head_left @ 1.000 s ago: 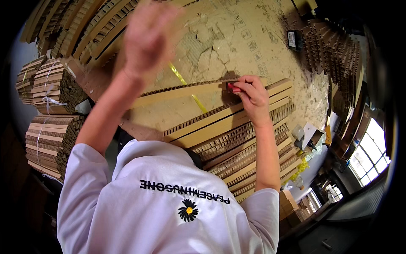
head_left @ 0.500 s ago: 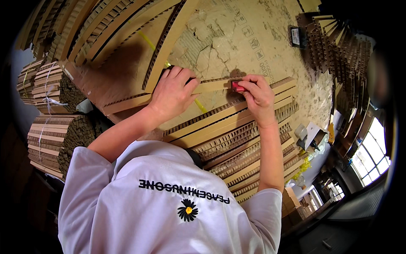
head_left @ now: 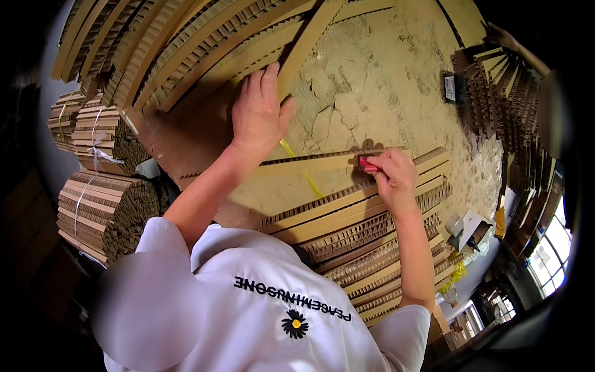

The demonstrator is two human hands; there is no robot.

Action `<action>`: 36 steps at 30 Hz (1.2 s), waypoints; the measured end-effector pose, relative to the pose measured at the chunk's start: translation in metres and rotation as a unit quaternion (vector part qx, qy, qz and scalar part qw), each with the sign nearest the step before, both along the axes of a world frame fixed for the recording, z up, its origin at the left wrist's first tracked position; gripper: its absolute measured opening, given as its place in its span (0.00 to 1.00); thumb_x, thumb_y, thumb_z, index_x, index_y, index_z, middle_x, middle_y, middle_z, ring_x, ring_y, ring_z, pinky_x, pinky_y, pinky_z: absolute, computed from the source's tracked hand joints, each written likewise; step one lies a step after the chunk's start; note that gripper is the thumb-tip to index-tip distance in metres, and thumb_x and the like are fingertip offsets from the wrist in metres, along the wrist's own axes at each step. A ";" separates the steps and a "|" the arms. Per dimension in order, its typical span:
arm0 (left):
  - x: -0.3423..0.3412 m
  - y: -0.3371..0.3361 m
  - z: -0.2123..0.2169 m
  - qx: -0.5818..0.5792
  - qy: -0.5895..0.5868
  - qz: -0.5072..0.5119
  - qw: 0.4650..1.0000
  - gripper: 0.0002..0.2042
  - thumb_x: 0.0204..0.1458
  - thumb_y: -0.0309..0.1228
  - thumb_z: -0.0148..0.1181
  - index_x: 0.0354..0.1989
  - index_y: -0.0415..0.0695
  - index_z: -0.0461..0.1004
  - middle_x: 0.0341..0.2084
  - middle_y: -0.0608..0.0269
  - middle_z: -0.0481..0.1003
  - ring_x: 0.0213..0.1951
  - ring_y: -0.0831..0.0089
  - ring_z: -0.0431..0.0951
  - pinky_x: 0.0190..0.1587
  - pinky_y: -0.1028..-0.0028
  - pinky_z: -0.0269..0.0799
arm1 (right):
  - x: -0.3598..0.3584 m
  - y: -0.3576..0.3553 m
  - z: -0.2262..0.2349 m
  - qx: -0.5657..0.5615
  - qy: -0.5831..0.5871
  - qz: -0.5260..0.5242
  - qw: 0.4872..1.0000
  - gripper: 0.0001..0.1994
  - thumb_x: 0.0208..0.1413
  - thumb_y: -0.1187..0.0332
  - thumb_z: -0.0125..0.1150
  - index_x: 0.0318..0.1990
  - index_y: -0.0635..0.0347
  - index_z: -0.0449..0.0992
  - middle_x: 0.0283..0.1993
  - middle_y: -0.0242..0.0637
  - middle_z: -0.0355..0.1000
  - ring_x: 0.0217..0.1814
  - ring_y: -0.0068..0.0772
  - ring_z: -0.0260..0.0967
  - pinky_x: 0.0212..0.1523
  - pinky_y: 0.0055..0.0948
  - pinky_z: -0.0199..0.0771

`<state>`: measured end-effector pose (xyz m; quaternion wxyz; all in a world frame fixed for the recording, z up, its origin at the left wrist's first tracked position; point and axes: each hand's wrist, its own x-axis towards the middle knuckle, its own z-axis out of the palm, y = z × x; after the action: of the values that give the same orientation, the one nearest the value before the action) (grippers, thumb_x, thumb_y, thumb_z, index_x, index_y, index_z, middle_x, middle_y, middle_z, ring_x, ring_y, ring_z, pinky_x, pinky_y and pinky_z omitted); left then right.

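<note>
In my right hand (head_left: 398, 180), fingers and thumb are closed around a small red-and-black block (head_left: 367, 163) that looks like a hand stamp. It sits at the right part of a long, narrow honeycomb-cardboard strip (head_left: 310, 165) lying crosswise before me. Further left, my left hand (head_left: 260, 115) has its fingers stretched forward and its thumb apart. It is beside the near end of a slanted cardboard strip (head_left: 308, 53); whether the fingertips press on that strip I cannot tell.
Rows of cardboard strips (head_left: 338, 220) lie close to my body, and more strips (head_left: 167, 53) fan out at far left. Tied bundles (head_left: 96, 208) stand at left. A small black box (head_left: 452, 88) is near a strip pile (head_left: 505, 93) at right. Yellow tape (head_left: 312, 185) crosses the worn tabletop.
My left hand has left the crosswise strip and moved forward to the slanted strip. My right hand still holds the red-and-black block on the crosswise strip. The whole view has shifted.
</note>
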<state>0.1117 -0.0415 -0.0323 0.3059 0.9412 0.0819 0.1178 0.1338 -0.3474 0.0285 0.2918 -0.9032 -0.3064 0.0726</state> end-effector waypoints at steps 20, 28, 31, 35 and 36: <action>-0.037 0.051 0.016 0.020 -0.023 -0.086 0.996 0.28 0.43 0.16 0.66 0.56 0.50 0.76 0.49 0.59 0.76 0.48 0.53 0.77 0.49 0.61 0.76 | -0.002 -0.002 -0.003 -0.004 -0.002 0.000 1.000 0.14 0.40 0.81 0.65 0.36 0.55 0.81 0.30 0.31 0.71 0.33 0.38 0.73 0.31 0.35 0.68; -0.050 0.062 0.011 -0.021 0.032 -0.127 0.991 0.29 0.43 0.15 0.67 0.58 0.47 0.76 0.51 0.56 0.77 0.52 0.51 0.76 0.53 0.60 0.76 | -0.004 -0.004 -0.007 0.004 0.012 -0.006 1.000 0.13 0.40 0.81 0.65 0.36 0.55 0.81 0.30 0.32 0.71 0.34 0.39 0.73 0.32 0.35 0.69; -0.053 0.074 0.015 -0.020 0.065 -0.150 0.986 0.30 0.43 0.14 0.68 0.59 0.47 0.76 0.52 0.54 0.77 0.54 0.51 0.76 0.55 0.60 0.75 | -0.005 -0.005 -0.008 0.010 0.015 -0.013 1.000 0.13 0.40 0.80 0.67 0.35 0.55 0.81 0.30 0.32 0.70 0.33 0.39 0.73 0.33 0.35 0.69; -0.058 0.091 0.016 -0.004 0.086 -0.158 0.984 0.31 0.44 0.18 0.71 0.61 0.47 0.74 0.55 0.54 0.75 0.56 0.52 0.75 0.56 0.60 0.75 | 0.004 0.001 0.011 0.029 0.066 -0.044 0.996 0.13 0.45 0.81 0.69 0.39 0.57 0.84 0.35 0.34 0.72 0.37 0.36 0.76 0.39 0.36 0.75; -0.058 0.093 0.018 -0.004 0.092 -0.150 0.984 0.32 0.44 0.19 0.72 0.62 0.47 0.74 0.56 0.54 0.75 0.56 0.52 0.75 0.56 0.60 0.75 | 0.009 0.006 0.018 0.082 0.095 -0.076 0.989 0.13 0.46 0.82 0.69 0.40 0.57 0.84 0.36 0.34 0.73 0.39 0.34 0.77 0.41 0.35 0.76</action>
<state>0.0536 0.0513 -0.0143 0.3148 0.9484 -0.0325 -0.0170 0.1429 -0.3416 0.0468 0.3971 -0.8860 -0.2123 0.1103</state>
